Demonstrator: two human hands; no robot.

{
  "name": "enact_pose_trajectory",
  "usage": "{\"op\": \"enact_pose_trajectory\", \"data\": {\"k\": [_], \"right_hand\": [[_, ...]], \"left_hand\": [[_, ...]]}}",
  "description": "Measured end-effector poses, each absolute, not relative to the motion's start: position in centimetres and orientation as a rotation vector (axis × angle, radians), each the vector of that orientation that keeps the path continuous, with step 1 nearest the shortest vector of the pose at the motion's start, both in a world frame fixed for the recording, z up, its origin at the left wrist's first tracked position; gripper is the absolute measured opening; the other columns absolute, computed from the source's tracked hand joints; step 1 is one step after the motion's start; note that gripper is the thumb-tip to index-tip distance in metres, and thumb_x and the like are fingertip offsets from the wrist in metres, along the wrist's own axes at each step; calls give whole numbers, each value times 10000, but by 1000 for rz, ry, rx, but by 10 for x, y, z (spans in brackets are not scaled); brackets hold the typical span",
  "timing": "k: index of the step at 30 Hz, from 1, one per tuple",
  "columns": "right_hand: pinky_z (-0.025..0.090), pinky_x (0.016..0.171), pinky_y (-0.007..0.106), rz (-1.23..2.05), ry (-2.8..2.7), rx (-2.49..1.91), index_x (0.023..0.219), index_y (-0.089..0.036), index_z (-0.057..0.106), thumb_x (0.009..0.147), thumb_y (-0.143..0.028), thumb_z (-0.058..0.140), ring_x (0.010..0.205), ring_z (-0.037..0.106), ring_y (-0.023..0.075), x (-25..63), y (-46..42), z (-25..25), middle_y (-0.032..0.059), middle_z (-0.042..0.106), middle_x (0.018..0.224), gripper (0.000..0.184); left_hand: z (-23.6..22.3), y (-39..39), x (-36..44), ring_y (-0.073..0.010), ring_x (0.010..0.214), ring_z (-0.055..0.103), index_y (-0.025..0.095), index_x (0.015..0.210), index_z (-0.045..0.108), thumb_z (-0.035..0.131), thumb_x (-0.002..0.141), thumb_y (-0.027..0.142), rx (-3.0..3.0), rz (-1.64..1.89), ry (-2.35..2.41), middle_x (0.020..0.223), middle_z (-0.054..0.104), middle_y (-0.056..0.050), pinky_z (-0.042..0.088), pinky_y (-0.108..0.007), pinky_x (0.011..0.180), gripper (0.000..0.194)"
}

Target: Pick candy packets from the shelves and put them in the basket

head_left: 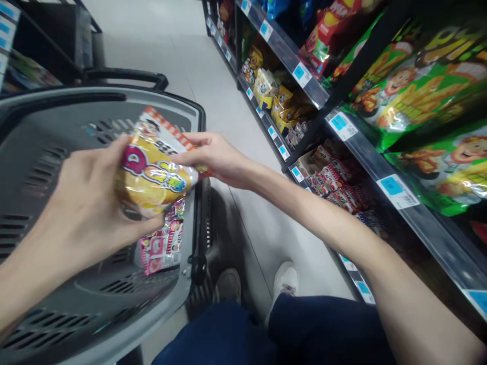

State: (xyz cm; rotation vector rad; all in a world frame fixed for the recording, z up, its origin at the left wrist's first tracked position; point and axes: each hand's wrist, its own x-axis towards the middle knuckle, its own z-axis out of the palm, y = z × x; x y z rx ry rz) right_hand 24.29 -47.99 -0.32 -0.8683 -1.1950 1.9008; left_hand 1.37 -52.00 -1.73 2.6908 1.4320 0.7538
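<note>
A yellow snack packet [155, 167] with an orange-striped white top is held between my two hands, over the grey shopping basket [114, 96]. My left hand [95, 197] is closed around the packet's left and lower edge, thumb beneath it. On the other side, my right hand [213, 157] pinches the packet's right edge, near the basket's rim. Pink and white snack packets [163, 246] lie in the basket below, partly covered by the held packet and my left hand.
Shelves on the right carry green snack bags [426, 96], a red bag [327, 35], yellow bags [281, 104] and small packets [337, 182]. Price tags line the shelf edges [397, 190]. Another rack [45, 35] stands at upper left. Tiled floor [152, 30] runs between; my shoes [287, 279] are beside the basket.
</note>
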Motion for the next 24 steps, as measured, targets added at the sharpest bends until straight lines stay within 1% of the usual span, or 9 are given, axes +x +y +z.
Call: {"op": "enact_pose_trajectory", "data": {"k": [2,5,8,11,13,16,19,22,24], "right_hand": [[616,843,271,1930,-1360,-856,916,-180,678,771,-173,828,876,694,130,257,-483,0,-33,756,920,208],[626,807,294,1831,-1578,-957,911,-180,679,746,-283,872,935,699,181,266,-495,3,14,760,958,274],[621,729,297,1688,-1757,-1028,940,-171,686,766,-432,853,891,694,196,276,-501,10,31,749,931,356],[597,666,287,1478,-1899,-1112,972,-153,687,843,-473,769,777,664,165,302,-496,24,20,713,844,355],[587,665,298,1271,-1984,-1268,959,-141,687,872,-474,734,740,641,157,328,-490,36,13,683,802,348],[584,768,318,854,-2151,-1635,906,-124,684,885,-426,729,821,640,173,371,-482,57,19,657,813,306],[555,890,339,387,-2354,-2044,948,-99,693,889,-283,732,978,647,222,409,-472,64,85,671,953,197],[534,938,378,82,-2410,-2411,1080,-76,699,866,-132,715,1074,651,293,440,-460,42,190,654,1115,222],[524,958,387,81,-2335,-2572,1163,-79,692,862,-87,694,1120,648,327,459,-453,13,227,640,1176,302]], "left_hand": [[-21,-523,15,-455,1207,529,242,1636,201,709,650,554,2787,709,1318,1407,525,-189,494,-653,964,1152],[-23,-529,22,-472,1232,515,291,1640,180,699,712,474,2833,666,1232,1423,505,-198,511,-652,934,1078],[-18,-533,28,-473,1216,523,302,1642,166,681,737,501,2844,739,1170,1408,517,-193,503,-664,934,1060],[-13,-534,30,-458,1246,517,272,1642,167,657,768,555,2810,850,1135,1453,495,-195,487,-644,979,1042],[-11,-533,28,-442,1276,510,271,1639,185,609,819,566,2813,875,1151,1486,476,-183,480,-621,1005,969],[-13,-532,24,-394,1240,550,280,1620,264,526,893,570,2833,838,1250,1439,525,-149,509,-560,975,826],[-21,-529,20,-339,1144,608,290,1539,432,490,913,626,2859,788,1207,1345,601,-105,532,-485,920,713],[-32,-526,19,-313,1091,633,331,1426,556,466,922,641,2890,723,1045,1343,626,-60,511,-464,911,599],[-38,-525,19,-300,1046,652,339,1382,584,467,934,604,2915,680,957,1335,641,-46,497,-449,890,534]]}}
